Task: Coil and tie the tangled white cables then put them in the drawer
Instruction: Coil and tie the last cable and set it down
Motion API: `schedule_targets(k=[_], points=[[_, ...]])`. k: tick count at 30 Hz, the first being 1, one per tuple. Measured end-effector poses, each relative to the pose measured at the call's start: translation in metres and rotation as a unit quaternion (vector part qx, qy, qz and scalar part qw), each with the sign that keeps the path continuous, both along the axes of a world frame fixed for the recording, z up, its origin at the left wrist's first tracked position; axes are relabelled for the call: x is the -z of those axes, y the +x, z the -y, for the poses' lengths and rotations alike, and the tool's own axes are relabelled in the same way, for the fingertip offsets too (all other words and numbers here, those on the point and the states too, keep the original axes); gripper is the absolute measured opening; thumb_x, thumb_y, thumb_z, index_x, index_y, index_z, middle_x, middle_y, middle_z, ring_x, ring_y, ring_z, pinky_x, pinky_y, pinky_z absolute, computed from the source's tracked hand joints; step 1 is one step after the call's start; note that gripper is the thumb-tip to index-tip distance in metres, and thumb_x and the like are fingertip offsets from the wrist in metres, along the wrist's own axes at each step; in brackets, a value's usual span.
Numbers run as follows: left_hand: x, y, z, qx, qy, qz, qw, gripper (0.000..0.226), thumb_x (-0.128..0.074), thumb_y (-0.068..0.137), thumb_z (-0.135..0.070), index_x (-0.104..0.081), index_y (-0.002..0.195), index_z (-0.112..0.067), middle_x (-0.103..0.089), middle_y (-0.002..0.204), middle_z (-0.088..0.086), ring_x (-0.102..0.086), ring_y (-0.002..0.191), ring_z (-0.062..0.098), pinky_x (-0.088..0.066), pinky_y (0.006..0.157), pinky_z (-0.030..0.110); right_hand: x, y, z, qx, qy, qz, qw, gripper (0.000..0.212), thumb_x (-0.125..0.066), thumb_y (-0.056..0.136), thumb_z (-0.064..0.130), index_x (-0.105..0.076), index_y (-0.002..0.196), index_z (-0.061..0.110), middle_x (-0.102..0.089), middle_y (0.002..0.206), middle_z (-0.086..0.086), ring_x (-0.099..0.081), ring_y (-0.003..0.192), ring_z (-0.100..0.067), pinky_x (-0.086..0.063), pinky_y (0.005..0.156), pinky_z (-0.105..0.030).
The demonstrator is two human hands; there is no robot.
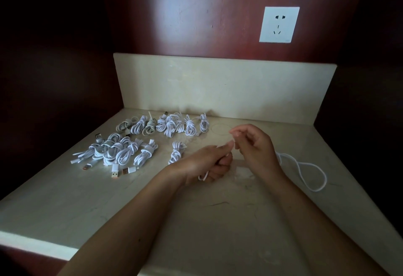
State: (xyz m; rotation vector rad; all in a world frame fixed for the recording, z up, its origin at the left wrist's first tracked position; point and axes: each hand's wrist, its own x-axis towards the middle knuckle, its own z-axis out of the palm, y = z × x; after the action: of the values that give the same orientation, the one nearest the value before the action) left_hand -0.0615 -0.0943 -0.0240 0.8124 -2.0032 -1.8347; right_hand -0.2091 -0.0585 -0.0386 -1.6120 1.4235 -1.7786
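Observation:
A loose white cable [305, 171] trails in open loops over the right of the marble counter [196, 221]. My left hand [209, 162] grips a short folded part of it, a small loop showing under the fingers. My right hand [253, 142] pinches the cable near the left thumb, fingers curled. Several coiled and tied white cables lie in a back row [170, 125] and a front-left cluster [117, 152]. One more tied coil [177, 154] sits just left of my left hand. No drawer is in view.
A pale stone backsplash [218, 88] rises behind the counter, with dark red wood panels above and on both sides. A white wall socket [279, 24] is mounted upper right. The counter's front edge [32, 244] runs across the lower left.

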Motion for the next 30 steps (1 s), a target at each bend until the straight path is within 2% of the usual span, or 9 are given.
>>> schedule_targets(k=[2, 6, 11, 17, 21, 23, 25, 27, 30], points=[[0.002, -0.002, 0.004, -0.079, -0.071, -0.035, 0.994, 0.056, -0.028, 0.104, -0.048, -0.048, 0.059, -0.021, -0.031, 0.046, -0.002, -0.028, 0.043, 0.013, -0.024, 0.045, 0.026, 0.001, -0.001, -0.003, 0.007, 0.014, 0.006, 1.0, 0.013, -0.057, 0.095, 0.001, -0.064, 0.088, 0.01, -0.058, 0.059, 0.011, -0.049, 0.051, 0.0, -0.037, 0.054, -0.014], [0.005, 0.001, 0.018, -0.213, -0.124, -0.085, 0.965, 0.055, -0.025, 0.105, -0.045, -0.068, 0.085, -0.019, -0.036, 0.045, -0.008, -0.036, 0.041, 0.01, -0.03, 0.039, 0.019, 0.002, 0.005, -0.01, 0.013, 0.043, -0.041, 0.998, 0.013, -0.058, 0.094, 0.005, -0.058, 0.084, 0.013, -0.061, 0.057, -0.01, -0.042, 0.042, -0.001, -0.031, 0.048, -0.014], [0.007, 0.002, 0.024, -0.262, -0.06, -0.121, 0.956, 0.051, -0.027, 0.104, -0.049, -0.072, 0.089, -0.03, -0.045, 0.056, -0.005, -0.038, 0.04, 0.009, -0.03, 0.043, 0.02, 0.002, 0.009, -0.013, 0.037, 0.026, -0.096, 0.994, 0.013, -0.06, 0.091, 0.008, -0.06, 0.081, 0.015, -0.064, 0.058, -0.004, -0.046, 0.045, -0.003, -0.034, 0.051, -0.017], [0.0, -0.002, 0.026, -0.232, 0.094, -0.205, 0.946, 0.051, -0.025, 0.105, -0.043, -0.07, 0.101, -0.019, -0.071, 0.084, -0.005, -0.037, 0.05, 0.008, -0.031, 0.05, 0.021, 0.01, 0.008, -0.01, 0.025, 0.029, -0.153, 0.987, 0.014, -0.063, 0.09, 0.019, -0.059, 0.078, 0.024, -0.066, 0.063, 0.007, -0.059, 0.059, -0.009, -0.044, 0.06, -0.029], [0.003, 0.001, 0.033, -0.202, 0.153, -0.213, 0.944, 0.056, -0.022, 0.104, -0.047, -0.07, 0.105, -0.02, -0.073, 0.105, -0.005, -0.054, 0.099, 0.013, -0.04, 0.084, 0.028, 0.011, 0.006, -0.01, 0.026, 0.028, -0.196, 0.98, 0.011, -0.063, 0.089, 0.022, -0.06, 0.079, 0.024, -0.067, 0.068, 0.011, -0.061, 0.063, -0.008, -0.047, 0.062, -0.033], [-0.002, 0.003, 0.033, -0.204, 0.179, -0.241, 0.932, 0.054, -0.02, 0.105, -0.045, -0.065, 0.107, -0.016, -0.075, 0.095, -0.002, -0.062, 0.099, 0.014, -0.043, 0.092, 0.028, 0.013, 0.005, -0.009, 0.029, 0.043, -0.202, 0.978, 0.006, -0.062, 0.086, 0.026, -0.06, 0.08, 0.025, -0.068, 0.07, 0.011, -0.064, 0.066, -0.008, -0.052, 0.067, -0.036], [-0.007, 0.003, 0.028, -0.211, 0.22, -0.298, 0.904, 0.052, -0.019, 0.105, -0.043, -0.061, 0.103, -0.012, -0.073, 0.077, -0.001, -0.068, 0.078, 0.014, -0.05, 0.083, 0.028, 0.014, 0.003, -0.008, 0.017, 0.064, -0.206, 0.976, 0.006, -0.063, 0.085, 0.023, -0.06, 0.08, 0.025, -0.069, 0.069, 0.013, -0.066, 0.068, -0.006, -0.054, 0.073, -0.038], [-0.009, 0.002, 0.026, -0.236, 0.246, -0.345, 0.874, 0.05, -0.022, 0.105, -0.043, -0.059, 0.094, -0.011, -0.057, 0.055, -0.004, -0.059, 0.052, 0.011, -0.052, 0.064, 0.026, 0.013, 0.004, -0.009, -0.008, 0.08, -0.206, 0.975, 0.006, -0.064, 0.084, 0.026, -0.062, 0.078, 0.025, -0.069, 0.068, 0.014, -0.067, 0.07, -0.003, -0.055, 0.077, -0.038], [-0.007, 0.005, 0.031, -0.285, 0.229, -0.379, 0.85, 0.042, -0.026, 0.105, -0.042, -0.05, 0.081, -0.017, -0.031, 0.044, -0.008, -0.027, 0.034, 0.004, -0.029, 0.036, 0.015, 0.012, 0.007, -0.011, -0.031, 0.099, -0.252, 0.962, 0.023, -0.056, 0.079, 0.048, -0.065, 0.077, 0.027, -0.068, 0.071, 0.017, -0.065, 0.071, -0.001, -0.054, 0.074, -0.036]])
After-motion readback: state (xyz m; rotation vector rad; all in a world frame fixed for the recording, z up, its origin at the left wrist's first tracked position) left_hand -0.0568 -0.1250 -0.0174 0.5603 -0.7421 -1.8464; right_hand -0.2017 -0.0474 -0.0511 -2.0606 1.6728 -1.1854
